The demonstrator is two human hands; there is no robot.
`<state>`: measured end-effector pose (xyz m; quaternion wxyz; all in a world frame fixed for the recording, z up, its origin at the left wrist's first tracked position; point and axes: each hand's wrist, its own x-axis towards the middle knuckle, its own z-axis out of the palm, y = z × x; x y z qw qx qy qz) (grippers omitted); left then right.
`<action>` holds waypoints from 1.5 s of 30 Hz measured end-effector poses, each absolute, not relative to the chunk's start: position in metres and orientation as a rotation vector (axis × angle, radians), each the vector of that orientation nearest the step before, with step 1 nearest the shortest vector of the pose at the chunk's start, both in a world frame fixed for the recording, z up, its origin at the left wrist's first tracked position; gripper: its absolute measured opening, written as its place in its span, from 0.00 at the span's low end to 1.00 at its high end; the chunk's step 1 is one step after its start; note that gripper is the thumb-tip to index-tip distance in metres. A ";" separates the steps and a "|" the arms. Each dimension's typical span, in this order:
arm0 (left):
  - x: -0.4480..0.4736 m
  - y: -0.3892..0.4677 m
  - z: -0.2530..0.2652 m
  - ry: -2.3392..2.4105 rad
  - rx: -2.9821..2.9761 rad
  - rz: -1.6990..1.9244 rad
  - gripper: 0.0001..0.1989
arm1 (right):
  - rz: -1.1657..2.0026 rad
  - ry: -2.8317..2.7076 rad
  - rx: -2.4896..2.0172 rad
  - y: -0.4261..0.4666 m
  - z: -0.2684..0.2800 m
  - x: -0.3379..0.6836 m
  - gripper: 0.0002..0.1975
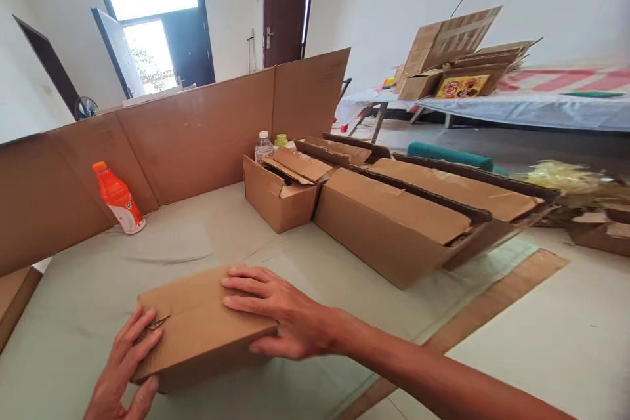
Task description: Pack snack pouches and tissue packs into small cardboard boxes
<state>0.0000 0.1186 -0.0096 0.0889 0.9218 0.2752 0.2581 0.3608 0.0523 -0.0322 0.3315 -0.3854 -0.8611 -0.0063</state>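
A closed brown cardboard box (197, 318) rests on the pale cloth in front of me, with a small tear in its top near the left end. My left hand (123, 367) grips that left end, fingers over the top edge and thumb low on the front side. At the other end, my right hand (273, 308) lays its fingers on the top while the thumb presses against the front side. The underside of the box is hidden.
Beyond the box stand a small open carton (280, 203) and longer open cartons (388, 223). An orange bottle (118, 200) stands before an upright cardboard wall (197, 138). A clear bottle (264, 146) is behind the small carton. Right, a teal roll (450, 156) lies beyond the cartons.
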 end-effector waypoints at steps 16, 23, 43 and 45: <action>0.350 0.119 -0.073 0.690 2.343 0.627 0.36 | -1.099 -1.374 -1.973 -0.049 -0.062 0.447 0.35; 0.328 0.097 -0.102 0.542 2.428 0.247 0.46 | -1.086 -1.333 -2.007 -0.026 -0.064 0.464 0.32; 0.244 0.026 -0.124 0.246 2.249 0.309 0.23 | -1.028 -1.216 -1.926 -0.039 -0.056 0.456 0.34; 0.243 0.028 -0.120 0.308 2.141 0.355 0.17 | -1.001 -1.190 -1.897 -0.042 -0.050 0.457 0.35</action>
